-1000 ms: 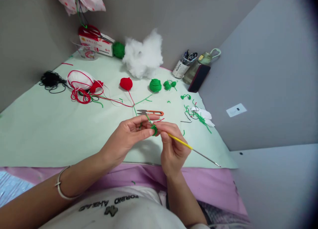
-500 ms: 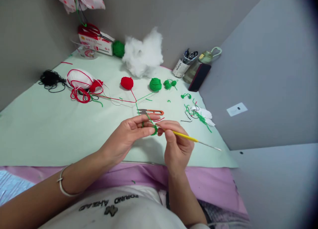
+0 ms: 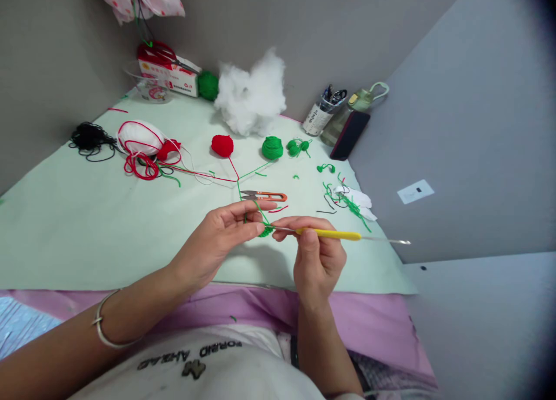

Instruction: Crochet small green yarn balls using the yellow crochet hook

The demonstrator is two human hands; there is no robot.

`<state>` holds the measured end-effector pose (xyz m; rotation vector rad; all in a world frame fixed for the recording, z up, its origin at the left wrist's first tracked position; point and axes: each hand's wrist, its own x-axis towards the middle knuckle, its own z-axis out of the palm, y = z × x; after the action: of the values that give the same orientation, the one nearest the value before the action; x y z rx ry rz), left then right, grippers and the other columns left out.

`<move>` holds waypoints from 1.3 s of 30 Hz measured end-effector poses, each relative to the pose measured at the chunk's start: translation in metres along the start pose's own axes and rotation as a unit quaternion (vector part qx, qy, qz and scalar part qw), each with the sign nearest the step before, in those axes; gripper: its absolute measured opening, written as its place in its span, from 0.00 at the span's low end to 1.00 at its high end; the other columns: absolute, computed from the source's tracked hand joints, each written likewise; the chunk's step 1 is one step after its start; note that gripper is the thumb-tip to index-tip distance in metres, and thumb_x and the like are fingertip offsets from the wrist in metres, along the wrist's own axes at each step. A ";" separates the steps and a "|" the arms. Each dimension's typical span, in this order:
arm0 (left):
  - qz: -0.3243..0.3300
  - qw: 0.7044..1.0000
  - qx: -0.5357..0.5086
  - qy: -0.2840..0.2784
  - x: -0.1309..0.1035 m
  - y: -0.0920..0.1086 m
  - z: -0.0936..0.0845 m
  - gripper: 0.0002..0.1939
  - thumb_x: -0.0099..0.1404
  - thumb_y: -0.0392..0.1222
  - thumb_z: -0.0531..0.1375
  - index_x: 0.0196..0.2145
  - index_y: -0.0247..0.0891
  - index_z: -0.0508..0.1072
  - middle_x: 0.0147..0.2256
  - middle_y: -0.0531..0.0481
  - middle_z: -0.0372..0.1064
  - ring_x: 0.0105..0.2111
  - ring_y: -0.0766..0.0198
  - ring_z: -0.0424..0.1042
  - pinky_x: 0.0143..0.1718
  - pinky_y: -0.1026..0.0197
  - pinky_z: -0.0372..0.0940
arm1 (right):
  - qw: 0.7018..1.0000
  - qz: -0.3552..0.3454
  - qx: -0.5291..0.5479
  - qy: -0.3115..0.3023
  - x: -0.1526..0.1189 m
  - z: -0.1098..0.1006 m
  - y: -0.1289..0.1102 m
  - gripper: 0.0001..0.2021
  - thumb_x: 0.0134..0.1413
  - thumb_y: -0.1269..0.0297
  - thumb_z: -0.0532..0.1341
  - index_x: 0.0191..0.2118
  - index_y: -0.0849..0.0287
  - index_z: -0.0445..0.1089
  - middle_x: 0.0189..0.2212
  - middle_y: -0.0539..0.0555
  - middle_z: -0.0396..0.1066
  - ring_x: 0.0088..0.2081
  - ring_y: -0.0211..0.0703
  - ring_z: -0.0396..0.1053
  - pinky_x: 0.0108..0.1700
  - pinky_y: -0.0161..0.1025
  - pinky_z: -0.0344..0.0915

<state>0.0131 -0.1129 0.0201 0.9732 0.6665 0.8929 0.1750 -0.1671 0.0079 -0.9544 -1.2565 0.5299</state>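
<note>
Between thumb and fingers, my left hand (image 3: 226,229) pinches a small green crochet piece (image 3: 266,231), partly hidden by the fingertips. Green yarn runs over its raised index finger and back toward the green yarn ball (image 3: 272,148). My right hand (image 3: 319,255) grips a crochet hook (image 3: 334,234) by its yellow handle, held nearly level. The hook's left metal end meets the green piece; the other end points right. Just beyond my left fingers lie orange-handled thread snips (image 3: 264,195) and a short red yarn scrap (image 3: 278,209).
A red yarn ball (image 3: 222,146), white stuffing (image 3: 249,93) and a pen cup (image 3: 319,116) stand farther back. Tangled white and red yarn (image 3: 141,139) and black yarn (image 3: 89,136) lie left. Yarn scraps (image 3: 351,203) and a leaning phone (image 3: 350,135) are at right, near the grey partition.
My right hand has shifted slightly right, and the hook has swung from slanting down to nearly level. The green piece has turned and moved a little left with my left fingertips.
</note>
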 end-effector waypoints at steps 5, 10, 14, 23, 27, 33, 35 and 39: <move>0.015 1.000 0.024 0.011 0.000 0.000 0.001 0.13 0.64 0.40 0.71 0.46 0.50 0.86 0.32 0.55 0.68 0.36 0.67 0.66 0.42 0.64 0.63 | 0.973 -0.173 -0.152 -0.025 -0.005 0.002 0.002 0.11 0.72 0.70 0.56 0.49 0.53 0.75 0.39 0.55 0.82 0.40 0.45 0.81 0.38 0.44 0.79; 0.015 0.999 0.026 0.028 -0.003 -0.002 0.003 0.17 0.62 0.38 0.72 0.49 0.49 0.85 0.33 0.55 0.69 0.36 0.67 0.69 0.44 0.64 0.65 | 0.940 -0.228 -0.249 -0.045 -0.009 0.002 0.010 0.13 0.71 0.72 0.57 0.53 0.53 0.74 0.40 0.55 0.81 0.42 0.45 0.81 0.41 0.43 0.79; -0.042 0.998 -0.054 -0.007 -0.003 0.000 0.005 0.18 0.63 0.40 0.72 0.51 0.48 0.84 0.33 0.55 0.73 0.36 0.67 0.71 0.44 0.64 0.66 | 0.908 -0.263 -0.324 -0.027 -0.014 0.003 0.015 0.18 0.66 0.75 0.62 0.56 0.50 0.76 0.47 0.57 0.79 0.46 0.45 0.79 0.42 0.42 0.78; -0.044 0.997 -0.056 -0.016 -0.001 0.001 0.005 0.17 0.62 0.40 0.72 0.49 0.47 0.85 0.36 0.53 0.74 0.39 0.65 0.69 0.49 0.61 0.65 | 0.998 -0.054 -0.037 0.017 0.000 0.008 0.000 0.10 0.70 0.68 0.59 0.44 0.51 0.79 0.36 0.52 0.80 0.36 0.43 0.77 0.36 0.42 0.76; -0.014 0.999 -0.050 -0.010 -0.002 -0.002 0.010 0.19 0.60 0.38 0.73 0.50 0.47 0.85 0.33 0.54 0.73 0.38 0.64 0.70 0.47 0.61 0.66 | 0.990 -0.092 -0.108 0.005 -0.003 0.012 0.005 0.13 0.68 0.73 0.60 0.48 0.48 0.80 0.40 0.51 0.81 0.44 0.44 0.78 0.45 0.44 0.77; -0.078 0.988 -0.129 -0.021 0.003 -0.004 0.009 0.14 0.63 0.39 0.71 0.48 0.42 0.85 0.41 0.48 0.79 0.44 0.61 0.74 0.51 0.60 0.67 | 0.948 -0.198 -0.251 -0.005 -0.011 0.006 0.012 0.18 0.66 0.74 0.63 0.55 0.45 0.78 0.46 0.55 0.79 0.44 0.45 0.78 0.41 0.44 0.78; -0.090 0.985 -0.143 -0.023 0.005 -0.004 0.007 0.11 0.62 0.39 0.70 0.43 0.40 0.86 0.47 0.46 0.79 0.44 0.61 0.74 0.52 0.58 0.67 | 0.969 -0.151 -0.193 0.018 -0.008 0.003 0.009 0.16 0.67 0.74 0.62 0.51 0.48 0.79 0.41 0.54 0.79 0.40 0.44 0.78 0.38 0.43 0.77; -0.059 0.993 -0.104 -0.006 0.004 -0.002 0.005 0.11 0.62 0.39 0.71 0.44 0.42 0.86 0.41 0.49 0.79 0.41 0.62 0.72 0.53 0.57 0.66 | 0.998 -0.030 -0.017 0.058 -0.001 0.003 0.003 0.11 0.70 0.69 0.60 0.43 0.50 0.81 0.35 0.51 0.78 0.31 0.39 0.73 0.31 0.40 0.72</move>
<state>0.0198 -0.1122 0.0205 0.7440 0.6012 0.8337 0.1720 -0.1648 0.0047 -0.9599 -1.1894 0.4021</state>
